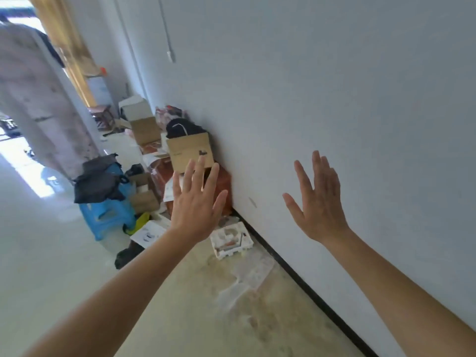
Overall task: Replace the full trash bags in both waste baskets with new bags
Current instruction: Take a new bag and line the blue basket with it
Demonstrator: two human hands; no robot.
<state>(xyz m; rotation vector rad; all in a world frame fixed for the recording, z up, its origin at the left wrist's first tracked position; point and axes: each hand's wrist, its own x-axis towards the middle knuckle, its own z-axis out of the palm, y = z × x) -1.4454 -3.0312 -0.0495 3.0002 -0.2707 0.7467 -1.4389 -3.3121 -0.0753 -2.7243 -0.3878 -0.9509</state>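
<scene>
My left hand (195, 202) is stretched forward at mid-frame, palm down, fingers spread, holding nothing. My right hand (318, 202) is raised beside it in front of the white wall (334, 99), also spread and empty. A red-brown basket-like container (221, 186) stands against the wall just beyond my left hand, partly hidden by it and by cardboard. I cannot make out any trash bag clearly; a dark grey bag or cloth (99, 180) lies draped over a blue plastic stool (108, 215) further left.
Cardboard boxes (190, 152), papers and a white foam tray (230, 239) clutter the floor along the wall's black baseboard (309, 287). A person in light clothing (36, 99) stands at the far left. Stained floor lies below my arms.
</scene>
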